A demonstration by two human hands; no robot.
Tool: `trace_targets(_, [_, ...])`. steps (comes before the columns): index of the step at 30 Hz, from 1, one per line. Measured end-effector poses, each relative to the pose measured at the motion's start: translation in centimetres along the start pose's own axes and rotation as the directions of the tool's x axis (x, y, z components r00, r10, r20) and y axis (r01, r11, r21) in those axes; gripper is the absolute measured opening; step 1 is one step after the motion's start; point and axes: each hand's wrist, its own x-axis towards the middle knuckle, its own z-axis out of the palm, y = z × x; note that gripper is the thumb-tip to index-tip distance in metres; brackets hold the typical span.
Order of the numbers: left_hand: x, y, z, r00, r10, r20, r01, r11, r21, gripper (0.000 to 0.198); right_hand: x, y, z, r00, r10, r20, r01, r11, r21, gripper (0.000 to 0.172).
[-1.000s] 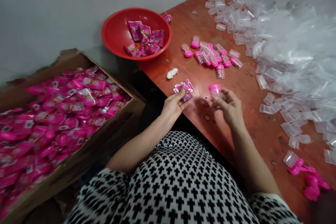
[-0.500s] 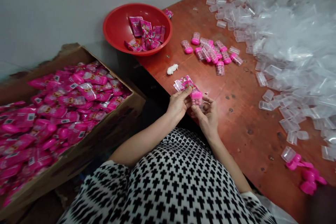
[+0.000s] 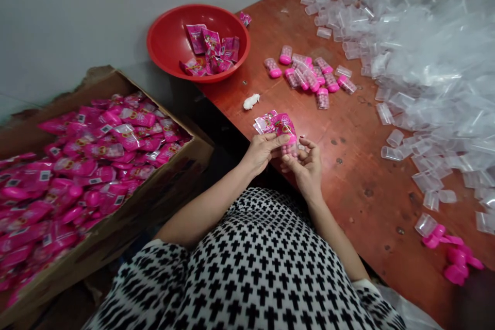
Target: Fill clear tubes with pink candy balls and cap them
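My left hand [image 3: 263, 150] and my right hand [image 3: 306, 166] meet at the near edge of the red-brown table [image 3: 348, 129]. Between them is a small clear vial with a pink cap [image 3: 289, 145], filled with pink balls. My right hand's fingers curl under the vial. My left thumb and fingers pinch a pink printed sachet [image 3: 284, 125] that lies over the vial's top. A few more pink sachets [image 3: 265, 122] lie on the table just beyond my left hand.
A red bowl [image 3: 170, 41] with pink sachets stands at the table's far left. Several filled pink-capped vials [image 3: 309, 76] lie mid-table. Empty clear vials [image 3: 410, 77] are heaped to the right, loose pink caps [image 3: 450, 258] at the near right. A cardboard box [image 3: 127, 227] of pink packets stands on my left.
My right hand brought the pink-capped vial leftwards to meet my left hand. My left hand has lifted a sachet from the small pile and drawn it over the vial.
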Motion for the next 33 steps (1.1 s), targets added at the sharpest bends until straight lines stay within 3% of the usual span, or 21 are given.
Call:
trace_targets(5, [-0.2, 0.2, 0.1, 0.999, -0.027, 0.037, 0.024, 0.997, 0.074, 0.027, 0.7, -0.5, -0.2, 0.995, 0.084, 0.046, -0.09, 0.987, 0.13, 0.057])
trace_targets(15, [-0.2, -0.2, 1.0, 0.996, 0.023, -0.086, -0.023, 1.0, 0.008, 0.027, 0.7, -0.7, -0.5, 1.0, -0.018, 0.012, 0.019, 0.993, -0.116, 0.055])
trace_targets(24, [-1.0, -1.2, 0.6, 0.995, -0.044, -0.091, 0.04, 0.999, -0.035, 0.031, 1.0, -0.3, -0.4, 0.991, 0.114, 0.075, -0.125, 0.98, 0.154, 0.05])
trace_targets(28, [-1.2, -0.9, 0.1, 0.994, -0.015, -0.104, 0.004, 0.994, -0.106, 0.029, 0.5, -0.5, -0.4, 0.986, 0.136, 0.096, -0.151, 0.972, 0.179, 0.041])
trace_targets(33, [-2.0, -1.6, 0.4, 1.0, -0.001, -0.026, 0.0, 1.0, -0.029, 0.027, 0.8, -0.4, 0.6, 0.988, 0.132, 0.077, -0.144, 0.973, 0.18, 0.042])
